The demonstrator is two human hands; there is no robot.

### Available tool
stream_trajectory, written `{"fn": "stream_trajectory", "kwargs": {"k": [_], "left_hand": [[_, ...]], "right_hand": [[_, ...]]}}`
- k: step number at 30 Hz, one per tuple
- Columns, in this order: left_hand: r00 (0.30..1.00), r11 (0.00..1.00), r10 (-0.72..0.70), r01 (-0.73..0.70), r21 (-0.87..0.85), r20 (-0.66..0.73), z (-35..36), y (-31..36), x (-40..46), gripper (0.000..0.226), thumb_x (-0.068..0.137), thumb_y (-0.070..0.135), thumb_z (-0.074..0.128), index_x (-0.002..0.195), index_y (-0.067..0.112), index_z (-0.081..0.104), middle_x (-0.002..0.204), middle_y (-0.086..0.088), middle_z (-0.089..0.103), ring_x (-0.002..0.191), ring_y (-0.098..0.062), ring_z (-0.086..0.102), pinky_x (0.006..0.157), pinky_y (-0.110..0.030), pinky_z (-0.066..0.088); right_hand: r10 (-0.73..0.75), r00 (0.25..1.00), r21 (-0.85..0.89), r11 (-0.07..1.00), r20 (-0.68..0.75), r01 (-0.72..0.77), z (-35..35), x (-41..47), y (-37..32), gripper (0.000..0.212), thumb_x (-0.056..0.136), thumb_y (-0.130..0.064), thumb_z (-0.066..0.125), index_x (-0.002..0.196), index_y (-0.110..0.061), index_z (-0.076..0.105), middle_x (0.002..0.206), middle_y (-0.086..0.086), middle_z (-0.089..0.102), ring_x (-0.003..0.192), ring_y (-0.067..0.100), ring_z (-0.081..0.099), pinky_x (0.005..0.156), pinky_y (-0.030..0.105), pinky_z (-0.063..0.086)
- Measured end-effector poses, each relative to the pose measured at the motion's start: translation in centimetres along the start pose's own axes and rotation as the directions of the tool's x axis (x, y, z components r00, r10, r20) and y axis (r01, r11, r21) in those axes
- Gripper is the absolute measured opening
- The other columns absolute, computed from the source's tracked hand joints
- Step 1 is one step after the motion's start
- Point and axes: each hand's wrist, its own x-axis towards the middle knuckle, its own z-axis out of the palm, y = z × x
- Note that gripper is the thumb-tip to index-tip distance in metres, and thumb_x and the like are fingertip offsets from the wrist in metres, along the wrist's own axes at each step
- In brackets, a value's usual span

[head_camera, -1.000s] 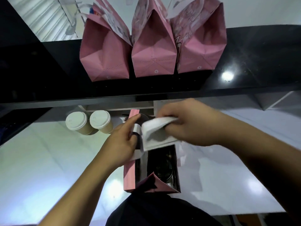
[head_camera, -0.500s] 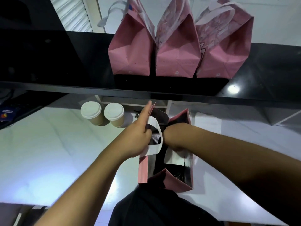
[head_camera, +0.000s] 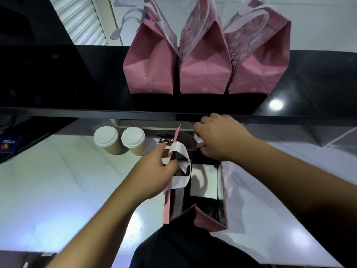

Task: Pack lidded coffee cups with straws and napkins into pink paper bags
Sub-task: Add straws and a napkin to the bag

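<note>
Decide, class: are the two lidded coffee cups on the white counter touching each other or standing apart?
Cannot tell. In the head view the left cup and right cup stand side by side, lids nearly meeting, but no plain contact or gap shows.

Café or takeaway counter, by the look of it. White worktop (head_camera: 58, 180) set below a raised black serving ledge (head_camera: 77, 78). Three pink bags (head_camera: 204, 70) lined up on the ledge. Two lidded cups (head_camera: 119, 139) standing on the worktop, touching. Shutter (head_camera: 81, 18) behind the ledge.
</note>
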Motion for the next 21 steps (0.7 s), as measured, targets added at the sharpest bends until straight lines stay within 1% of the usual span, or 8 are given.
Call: {"fn": "stream_trajectory", "kwargs": {"k": [2,4,7,9,11,15,18,21], "left_hand": [[0.999,0.999,-0.032,0.032,0.032,-0.014,0.0,0.0,-0.6,0.008,0.09,0.049,0.054,0.097,0.044,0.052,0.09,0.03,0.063,0.082,0.003,0.064,0.071,-0.027,0.051],[1.0,0.996,-0.027,0.028,0.083,-0.011,0.0,0.0,-1.2,0.029,0.091,0.049,0.052,0.082,0.023,0.061,0.067,0.014,0.06,0.059,-0.002,0.054,0.057,-0.028,0.042],[0.998,0.987,-0.051,0.055,0.15,-0.028,0.1,0.2,-1.5,0.047,0.098,0.045,0.049,0.07,0.008,0.05,0.051,0.004,0.042,0.045,-0.011,0.035,0.05,-0.029,0.029],[0.997,0.975,-0.054,0.063,0.212,-0.048,-0.2,0.3,-1.0,0.047,0.101,0.037,0.049,0.062,0.012,0.042,0.045,0.006,0.04,0.04,-0.012,0.034,0.044,-0.027,0.026],[0.998,0.964,-0.048,0.058,0.258,-0.048,-0.7,0.7,0.1,0.048,0.102,0.034,0.049,0.059,0.015,0.036,0.043,0.005,0.038,0.038,-0.012,0.032,0.039,-0.025,0.023],[1.0,0.924,-0.006,0.015,0.382,-0.023,-1.7,1.6,3.5,0.047,0.102,0.039,0.048,0.065,0.01,0.045,0.052,0.001,0.044,0.049,-0.019,0.039,0.049,-0.03,0.031],[0.996,0.892,0.036,-0.068,0.446,0.079,-2.2,2.9,5.9,0.038,0.099,0.042,0.05,0.07,0.019,0.057,0.054,0.005,0.054,0.045,-0.012,0.045,0.048,-0.026,0.033],[0.978,0.862,0.068,-0.156,0.482,0.197,-2.0,4.4,7.7,0.024,0.098,0.041,0.052,0.081,0.04,0.069,0.067,0.012,0.068,0.053,-0.007,0.059,0.049,-0.028,0.041]], "right_hand": [[0.042,0.999,-0.054,0.998,0.023,-0.041,0.7,0.2,0.5,0.036,0.091,-0.039,0.059,0.123,-0.023,0.059,0.119,0.004,0.061,0.112,0.028,0.054,0.089,0.04,0.042],[0.066,0.993,-0.033,0.997,0.099,-0.063,1.6,0.3,0.6,0.024,0.093,-0.035,0.056,0.115,-0.025,0.062,0.115,0.004,0.063,0.111,0.028,0.054,0.093,0.041,0.039],[0.106,0.983,0.032,0.993,0.148,-0.112,2.5,0.5,1.1,0.008,0.095,-0.023,0.053,0.095,-0.022,0.061,0.096,0.001,0.063,0.097,0.027,0.06,0.088,0.038,0.046],[0.146,0.975,0.076,0.984,0.167,-0.16,2.8,0.3,1.7,0.009,0.097,-0.022,0.054,0.092,-0.02,0.06,0.091,0.002,0.063,0.084,0.027,0.062,0.071,0.035,0.051],[0.182,0.968,0.094,0.975,0.174,-0.201,3.0,-0.1,2.4,0.008,0.098,-0.021,0.055,0.092,-0.019,0.06,0.088,0.003,0.062,0.078,0.027,0.06,0.061,0.032,0.044],[0.194,0.951,0.206,0.947,0.24,-0.246,2.9,-1.9,4.2,0.009,0.094,-0.017,0.054,0.095,-0.018,0.063,0.099,0.007,0.067,0.086,0.027,0.063,0.071,0.036,0.051],[0.21,0.928,0.331,0.891,0.307,-0.311,3.0,-4.0,5.2,0.011,0.093,-0.018,0.057,0.099,-0.018,0.065,0.101,0.006,0.067,0.08,0.024,0.065,0.072,0.039,0.057],[0.22,0.893,0.515,0.752,0.391,-0.411,3.5,-7.1,5.7,0.014,0.094,-0.016,0.058,0.106,-0.019,0.066,0.092,0.002,0.067,0.051,0.012,0.069,0.045,0.026,0.053]]}}
